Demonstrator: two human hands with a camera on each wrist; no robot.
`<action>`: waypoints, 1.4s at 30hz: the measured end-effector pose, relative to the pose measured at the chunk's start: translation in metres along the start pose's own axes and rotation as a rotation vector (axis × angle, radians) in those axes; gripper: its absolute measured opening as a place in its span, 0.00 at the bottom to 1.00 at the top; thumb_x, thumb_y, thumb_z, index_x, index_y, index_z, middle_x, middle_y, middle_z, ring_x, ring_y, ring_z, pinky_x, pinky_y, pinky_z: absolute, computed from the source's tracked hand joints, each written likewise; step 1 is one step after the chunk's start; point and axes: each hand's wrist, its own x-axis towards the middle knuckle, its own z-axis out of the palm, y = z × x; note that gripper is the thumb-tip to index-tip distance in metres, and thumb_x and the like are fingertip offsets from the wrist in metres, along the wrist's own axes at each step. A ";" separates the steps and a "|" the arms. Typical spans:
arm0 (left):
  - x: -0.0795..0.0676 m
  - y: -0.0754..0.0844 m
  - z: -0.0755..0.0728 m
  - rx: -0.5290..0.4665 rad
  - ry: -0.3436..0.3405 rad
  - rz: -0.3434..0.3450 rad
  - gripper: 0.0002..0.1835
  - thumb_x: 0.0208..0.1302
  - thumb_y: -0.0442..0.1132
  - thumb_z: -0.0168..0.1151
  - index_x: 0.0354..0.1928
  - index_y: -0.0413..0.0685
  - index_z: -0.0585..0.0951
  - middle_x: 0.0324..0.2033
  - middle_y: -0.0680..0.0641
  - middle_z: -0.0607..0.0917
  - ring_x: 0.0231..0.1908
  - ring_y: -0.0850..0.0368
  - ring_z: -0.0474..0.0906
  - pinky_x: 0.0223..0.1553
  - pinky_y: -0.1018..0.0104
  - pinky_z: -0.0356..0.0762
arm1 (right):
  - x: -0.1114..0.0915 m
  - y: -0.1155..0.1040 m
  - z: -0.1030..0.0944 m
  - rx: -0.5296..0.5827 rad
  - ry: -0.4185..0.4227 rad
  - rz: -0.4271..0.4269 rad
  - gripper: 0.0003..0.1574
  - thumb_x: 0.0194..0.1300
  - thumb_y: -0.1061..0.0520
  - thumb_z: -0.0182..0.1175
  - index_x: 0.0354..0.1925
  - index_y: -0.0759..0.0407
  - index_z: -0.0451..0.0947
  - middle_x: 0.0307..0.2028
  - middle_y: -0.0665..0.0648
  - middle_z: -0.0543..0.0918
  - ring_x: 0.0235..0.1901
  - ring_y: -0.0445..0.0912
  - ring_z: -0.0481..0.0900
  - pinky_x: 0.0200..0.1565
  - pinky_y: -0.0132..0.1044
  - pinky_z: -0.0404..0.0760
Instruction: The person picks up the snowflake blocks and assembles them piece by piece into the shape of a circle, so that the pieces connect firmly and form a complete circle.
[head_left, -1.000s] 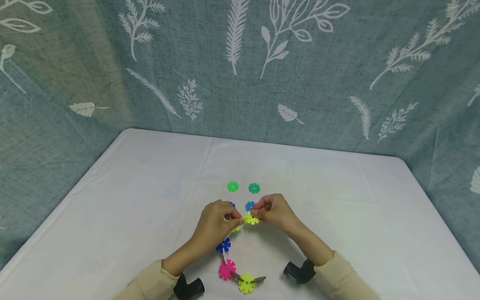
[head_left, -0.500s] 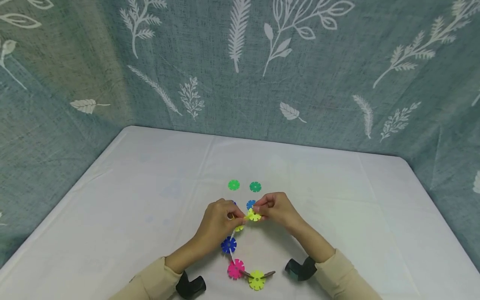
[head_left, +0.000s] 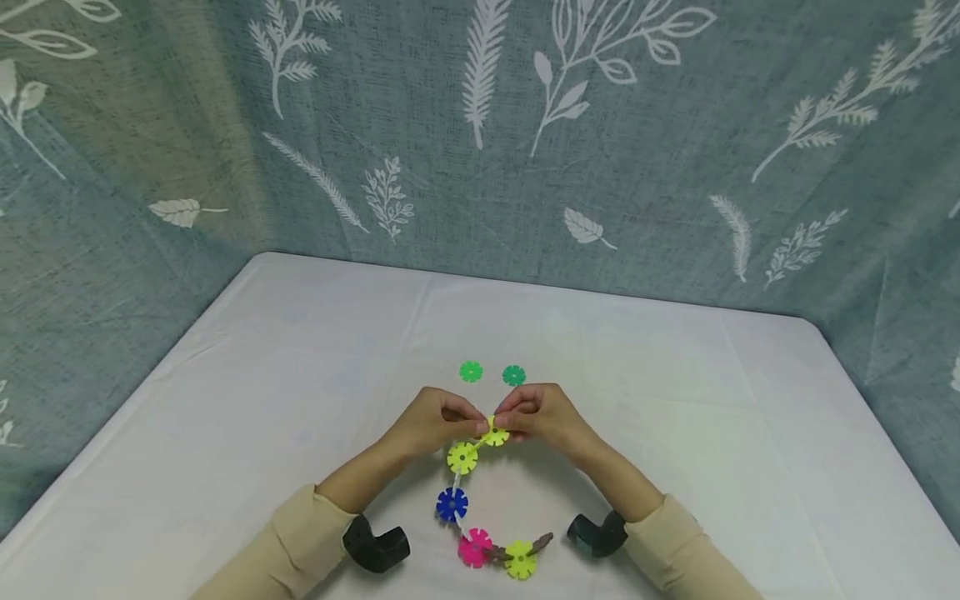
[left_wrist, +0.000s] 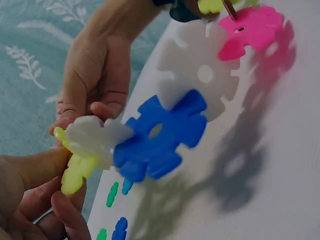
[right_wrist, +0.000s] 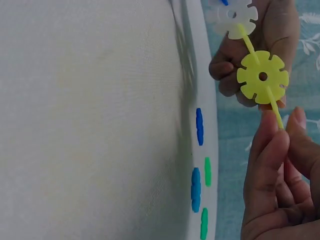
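A chain of notched plastic discs hangs between my hands and curves down toward the front. Its upper end is a yellow disc [head_left: 495, 432], pinched from the left by my left hand [head_left: 444, 419]. My right hand [head_left: 540, 418] pinches an edge-on yellow piece slotted into it, seen in the right wrist view. Below come another yellow disc [head_left: 462, 457], a blue disc [head_left: 452, 504], a pink disc [head_left: 475, 547] and a low yellow disc [head_left: 521, 559]. White discs [left_wrist: 200, 70] join on both sides of the blue one. A brown disc [head_left: 541, 543] ends the chain.
On the white table [head_left: 675, 400], behind my hands, lie a light green disc [head_left: 471, 372] and a darker green disc [head_left: 513, 376]. Two loose blue discs, one dark [right_wrist: 199, 126] and one lighter [right_wrist: 195, 190], appear beside them in the right wrist view. A patterned curtain [head_left: 420, 167] stands behind.
My left fingers have shifted up and right onto the upper yellow disc, uncovering the yellow disc below. My hands are closer together and now cover the loose blue discs in the head view.
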 end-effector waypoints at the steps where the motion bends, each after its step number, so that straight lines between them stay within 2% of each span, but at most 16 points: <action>1: -0.001 0.000 0.000 -0.012 0.000 -0.013 0.11 0.57 0.37 0.62 0.34 0.32 0.83 0.28 0.41 0.86 0.29 0.59 0.82 0.36 0.68 0.77 | 0.000 0.000 0.000 -0.009 0.001 -0.008 0.13 0.59 0.60 0.61 0.38 0.71 0.78 0.27 0.55 0.84 0.23 0.40 0.77 0.28 0.30 0.76; 4: -0.004 -0.001 0.000 -0.031 0.020 -0.050 0.11 0.57 0.37 0.62 0.33 0.32 0.82 0.29 0.42 0.86 0.30 0.58 0.82 0.37 0.68 0.77 | 0.002 0.001 -0.004 -0.068 0.045 -0.026 0.15 0.60 0.58 0.60 0.43 0.67 0.79 0.37 0.61 0.84 0.26 0.42 0.78 0.26 0.31 0.73; 9: -0.009 -0.002 0.000 -0.068 0.083 -0.108 0.10 0.58 0.36 0.61 0.34 0.32 0.82 0.28 0.42 0.86 0.29 0.61 0.81 0.35 0.69 0.76 | 0.007 0.008 -0.015 -0.180 0.165 -0.005 0.17 0.59 0.61 0.60 0.48 0.64 0.79 0.41 0.64 0.82 0.25 0.42 0.74 0.25 0.30 0.71; 11: -0.010 -0.002 0.001 -0.081 0.105 -0.111 0.10 0.57 0.35 0.61 0.34 0.31 0.82 0.28 0.42 0.86 0.29 0.63 0.81 0.34 0.70 0.76 | 0.009 0.011 -0.016 -0.229 0.168 0.016 0.17 0.58 0.63 0.61 0.47 0.63 0.80 0.41 0.64 0.82 0.23 0.40 0.69 0.24 0.29 0.68; 13: -0.011 -0.002 0.001 -0.087 0.119 -0.104 0.10 0.57 0.33 0.61 0.33 0.29 0.81 0.28 0.41 0.86 0.28 0.64 0.80 0.33 0.71 0.76 | 0.011 0.014 -0.015 -0.298 0.154 0.036 0.17 0.56 0.63 0.62 0.47 0.62 0.81 0.46 0.62 0.82 0.25 0.39 0.66 0.26 0.28 0.66; 14: -0.012 -0.001 0.001 -0.091 0.123 -0.101 0.10 0.56 0.33 0.61 0.33 0.29 0.81 0.28 0.41 0.86 0.28 0.64 0.80 0.33 0.71 0.76 | 0.012 0.014 -0.014 -0.339 0.150 0.047 0.18 0.55 0.62 0.64 0.46 0.60 0.81 0.45 0.61 0.82 0.26 0.40 0.64 0.27 0.28 0.64; 17: -0.011 -0.001 0.002 -0.102 0.135 -0.115 0.09 0.56 0.32 0.61 0.32 0.29 0.81 0.27 0.42 0.86 0.27 0.65 0.80 0.31 0.72 0.75 | 0.013 0.015 -0.009 -0.470 0.153 0.063 0.19 0.52 0.60 0.67 0.46 0.55 0.82 0.36 0.57 0.82 0.28 0.41 0.65 0.29 0.30 0.63; 21: -0.011 -0.002 0.003 -0.109 0.142 -0.129 0.09 0.56 0.33 0.61 0.32 0.30 0.82 0.26 0.43 0.86 0.26 0.64 0.79 0.30 0.72 0.74 | 0.012 0.014 -0.004 -0.553 0.196 0.061 0.21 0.48 0.59 0.69 0.45 0.53 0.83 0.25 0.53 0.73 0.27 0.43 0.65 0.28 0.32 0.64; 27: -0.009 -0.003 0.004 -0.092 0.152 -0.141 0.08 0.55 0.33 0.62 0.31 0.31 0.82 0.26 0.44 0.86 0.26 0.64 0.79 0.31 0.72 0.74 | 0.013 0.015 -0.001 -0.565 0.239 0.037 0.16 0.45 0.61 0.71 0.37 0.53 0.85 0.29 0.54 0.76 0.31 0.44 0.69 0.33 0.34 0.68; 30: -0.009 -0.004 0.005 -0.099 0.160 -0.154 0.08 0.55 0.33 0.62 0.31 0.31 0.82 0.26 0.44 0.86 0.26 0.63 0.79 0.31 0.71 0.74 | 0.013 0.014 0.000 -0.560 0.240 0.040 0.16 0.44 0.61 0.72 0.36 0.54 0.83 0.32 0.54 0.76 0.34 0.44 0.70 0.37 0.36 0.70; 33: -0.010 -0.005 0.004 -0.115 0.156 -0.146 0.08 0.55 0.33 0.62 0.31 0.31 0.81 0.26 0.44 0.86 0.27 0.62 0.80 0.32 0.71 0.75 | 0.013 0.014 0.000 -0.538 0.246 0.034 0.16 0.43 0.62 0.72 0.33 0.56 0.79 0.30 0.53 0.78 0.32 0.44 0.72 0.36 0.35 0.71; 38: -0.010 -0.005 0.004 -0.125 0.144 -0.124 0.09 0.55 0.32 0.61 0.31 0.30 0.81 0.25 0.44 0.86 0.27 0.62 0.80 0.33 0.70 0.75 | 0.005 0.010 -0.004 -0.451 0.223 -0.074 0.09 0.48 0.65 0.68 0.29 0.58 0.78 0.23 0.51 0.79 0.25 0.40 0.73 0.29 0.30 0.71; 42: -0.010 -0.004 0.004 -0.120 0.150 -0.122 0.09 0.55 0.33 0.61 0.31 0.30 0.82 0.25 0.45 0.86 0.26 0.63 0.79 0.32 0.71 0.75 | -0.002 0.002 -0.007 -0.413 0.203 -0.164 0.05 0.50 0.64 0.67 0.27 0.60 0.78 0.23 0.52 0.82 0.25 0.38 0.76 0.28 0.28 0.74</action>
